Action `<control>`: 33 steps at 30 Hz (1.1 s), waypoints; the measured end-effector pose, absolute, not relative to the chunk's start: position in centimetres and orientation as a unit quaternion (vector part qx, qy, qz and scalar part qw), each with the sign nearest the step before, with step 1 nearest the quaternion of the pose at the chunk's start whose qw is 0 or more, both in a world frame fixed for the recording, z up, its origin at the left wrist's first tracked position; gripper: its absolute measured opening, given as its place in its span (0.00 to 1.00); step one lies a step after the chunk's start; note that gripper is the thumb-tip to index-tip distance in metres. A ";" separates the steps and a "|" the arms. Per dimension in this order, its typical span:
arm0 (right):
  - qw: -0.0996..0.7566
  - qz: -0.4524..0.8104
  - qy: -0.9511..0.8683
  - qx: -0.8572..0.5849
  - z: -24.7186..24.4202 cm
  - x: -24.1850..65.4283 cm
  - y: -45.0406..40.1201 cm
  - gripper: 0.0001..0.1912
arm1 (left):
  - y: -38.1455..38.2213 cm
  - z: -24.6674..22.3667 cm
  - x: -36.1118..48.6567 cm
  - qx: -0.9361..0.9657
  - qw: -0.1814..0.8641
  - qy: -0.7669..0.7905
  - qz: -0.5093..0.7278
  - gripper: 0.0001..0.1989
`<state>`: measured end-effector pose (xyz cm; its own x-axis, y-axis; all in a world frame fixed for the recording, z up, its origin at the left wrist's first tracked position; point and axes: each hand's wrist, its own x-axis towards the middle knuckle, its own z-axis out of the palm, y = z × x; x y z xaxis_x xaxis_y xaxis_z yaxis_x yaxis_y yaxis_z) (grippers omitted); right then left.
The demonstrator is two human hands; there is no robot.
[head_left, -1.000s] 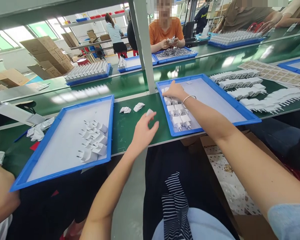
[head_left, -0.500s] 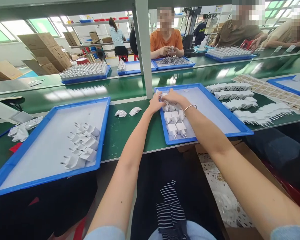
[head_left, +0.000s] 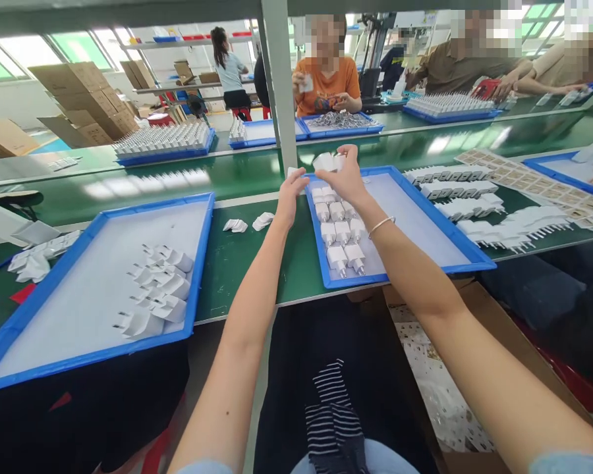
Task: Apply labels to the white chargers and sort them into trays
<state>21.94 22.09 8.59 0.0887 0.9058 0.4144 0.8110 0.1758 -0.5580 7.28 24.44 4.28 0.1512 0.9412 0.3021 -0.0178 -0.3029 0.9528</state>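
My right hand (head_left: 346, 176) holds a few white adapters (head_left: 326, 161) side by side, raised above the far left corner of the right blue-rimmed tray (head_left: 427, 232). My left hand (head_left: 290, 191) is just left of that corner, its fingers closed around a small white piece (head_left: 293, 172), mostly hidden. Below the hands, white plug adapters (head_left: 342, 232) stand in rows along the tray's left side. Two small fanned stacks of white pieces (head_left: 235, 226) lie on the green table between the trays.
The left blue-rimmed tray (head_left: 205, 253) holds several white plugs (head_left: 165, 283). Rows of white parts (head_left: 516, 224) lie right of the right tray. A post (head_left: 281, 85) rises ahead. A person in orange (head_left: 329, 85) sits opposite, beyond the green line.
Both hands have lifted off the adapters at the tray's far left; my right hand rose with adapters in it and my left moved left. The person opposite has spread their hands.
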 end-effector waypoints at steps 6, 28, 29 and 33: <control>0.475 -0.060 -0.774 -0.414 9.1 18.1 13.2 0.38 | 14.4 7.6 5.1 0.583 0.518 0.269 0.565 0.26; 0.542 0.345 -0.703 -0.304 4.7 19.1 -2.2 0.28 | 0.7 5.1 3.2 0.618 0.485 0.243 0.570 0.29; 0.541 0.342 -0.701 -0.314 4.6 19.2 -2.4 0.29 | 0.5 5.1 3.2 0.613 0.493 0.243 0.568 0.30; 0.559 0.323 -0.683 -0.342 3.8 19.1 -2.6 0.31 | 0.1 4.8 3.1 0.602 0.514 0.232 0.565 0.29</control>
<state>19.07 -2.58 3.83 -0.1407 0.8282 0.5425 0.1064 0.5574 -0.8234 3.14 0.06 4.78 0.2549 0.8598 0.4423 -0.3019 -0.3638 0.8812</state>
